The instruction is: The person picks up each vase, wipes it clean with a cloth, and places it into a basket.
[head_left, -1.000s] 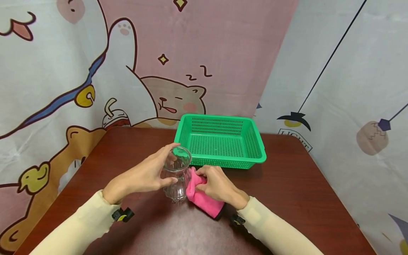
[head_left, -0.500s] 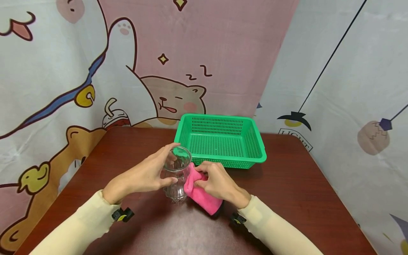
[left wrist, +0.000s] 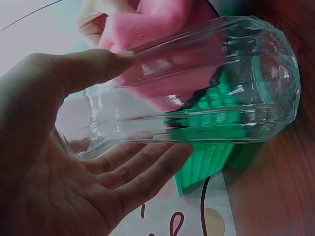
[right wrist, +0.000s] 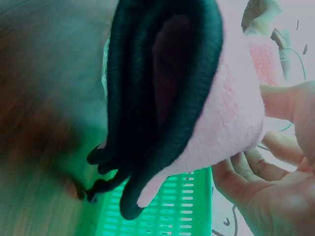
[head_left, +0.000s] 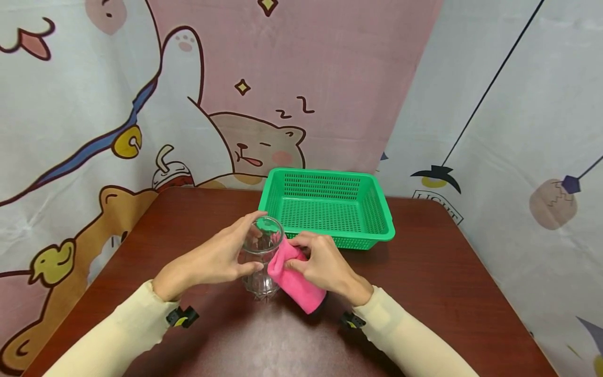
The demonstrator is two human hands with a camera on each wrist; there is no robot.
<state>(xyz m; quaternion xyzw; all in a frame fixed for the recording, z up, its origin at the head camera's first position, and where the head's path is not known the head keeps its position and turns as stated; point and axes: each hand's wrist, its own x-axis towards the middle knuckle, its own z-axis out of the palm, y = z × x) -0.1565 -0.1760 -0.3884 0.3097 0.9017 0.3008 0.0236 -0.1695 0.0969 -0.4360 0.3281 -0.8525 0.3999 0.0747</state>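
Observation:
A clear glass vase (head_left: 260, 283) with a faceted body and round rim stands in front of me. My left hand (head_left: 207, 262) grips it around the neck, thumb on the near side and fingers on the far side. On the vase's right, my right hand (head_left: 325, 267) pinches a folded pink cloth (head_left: 303, 293) against the glass just below the rim. In the right wrist view the cloth (right wrist: 234, 118) shows dark edging and hangs in loose folds. Through the glass vase (left wrist: 256, 88) in the left wrist view, pink cloth shows behind it.
A green perforated plastic basket (head_left: 339, 234) sits behind the vase, close to both hands. The dark reddish-brown table (head_left: 433, 293) extends to both sides. A printed cartoon curtain (head_left: 348, 78) rises along the back and sides.
My right hand and the pink cloth have moved up along the vase's right side toward the rim and slightly left. My left hand and the vase have stayed in place.

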